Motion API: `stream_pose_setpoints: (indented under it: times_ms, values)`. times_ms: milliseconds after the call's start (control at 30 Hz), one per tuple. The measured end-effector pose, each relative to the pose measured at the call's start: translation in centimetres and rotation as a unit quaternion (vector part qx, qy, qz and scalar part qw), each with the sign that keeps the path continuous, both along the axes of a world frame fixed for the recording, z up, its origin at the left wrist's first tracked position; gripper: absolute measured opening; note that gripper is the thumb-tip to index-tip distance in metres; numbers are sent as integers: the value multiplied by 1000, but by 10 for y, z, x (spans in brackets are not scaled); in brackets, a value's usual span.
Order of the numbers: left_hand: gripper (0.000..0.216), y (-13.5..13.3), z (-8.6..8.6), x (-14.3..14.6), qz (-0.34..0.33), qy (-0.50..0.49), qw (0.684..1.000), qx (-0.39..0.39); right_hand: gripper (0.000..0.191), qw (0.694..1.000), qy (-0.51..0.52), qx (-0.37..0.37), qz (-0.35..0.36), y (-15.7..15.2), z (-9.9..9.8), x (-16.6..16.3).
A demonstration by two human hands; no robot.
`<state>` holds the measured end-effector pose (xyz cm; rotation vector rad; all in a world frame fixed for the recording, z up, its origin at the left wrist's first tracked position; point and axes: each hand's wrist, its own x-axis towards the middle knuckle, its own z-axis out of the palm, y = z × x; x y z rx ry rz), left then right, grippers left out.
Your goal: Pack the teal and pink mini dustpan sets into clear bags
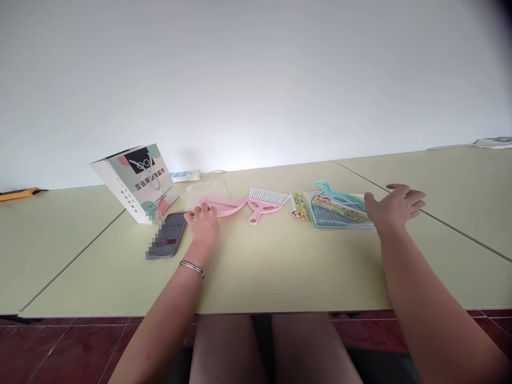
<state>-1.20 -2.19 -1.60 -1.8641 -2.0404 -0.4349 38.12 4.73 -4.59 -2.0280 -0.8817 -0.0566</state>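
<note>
My left hand (203,226) is closed, its fingers curled at the left end of a pink dustpan (228,207); part of the dustpan is hidden behind it. Right of the dustpan lies a small pink hand brush (266,205) with white bristles, its short handle pointing toward me. My right hand (394,205) is open, thumb and fingers apart, just beside the right end of a teal dustpan set (340,213) in clear plastic wrapping. A colourful card label (299,207) lies at the left of this set.
A printed paper bag (140,181) with a rope handle stands at the left. In front of it is a phone (170,237). Clear plastic wrapping (206,189) and a white power strip (184,175) lie behind. An orange-black tool (20,194) rests far left. Seams cross the table (280,272).
</note>
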Motion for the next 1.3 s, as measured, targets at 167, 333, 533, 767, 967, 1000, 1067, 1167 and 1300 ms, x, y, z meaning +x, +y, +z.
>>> stream_pose_setpoints:
  times_ms: [167,333,533,767,967,1000,1067,1167,1300]
  values:
    - [43,-6,14,2,-74,-42,980,180,24,964,-9,208,165,-16,21,-42]
    - [39,-9,15,11,-267,-73,945,176,37,819,343,67,456,-27,19,-88]
    - [32,-10,8,20,-411,-135,897,88,36,653,449,-102,602,-45,14,-115]
    - [42,-2,2,21,-232,-430,870,63,38,716,459,12,526,-51,0,-136]
    - [35,0,0,22,-264,-531,796,-120,38,707,432,5,560,-56,-9,-149]
    - [33,-1,1,22,-264,-541,791,-106,41,712,424,13,560,-54,-10,-148]
    - [31,-1,3,21,-254,-562,782,-91,48,742,383,43,549,-46,-12,-143]
    - [31,-1,6,18,-249,-574,773,-106,36,810,187,48,553,-30,-16,-136]
    - [31,-1,5,17,-256,-565,773,-133,34,785,-138,3,604,-14,-16,-139]
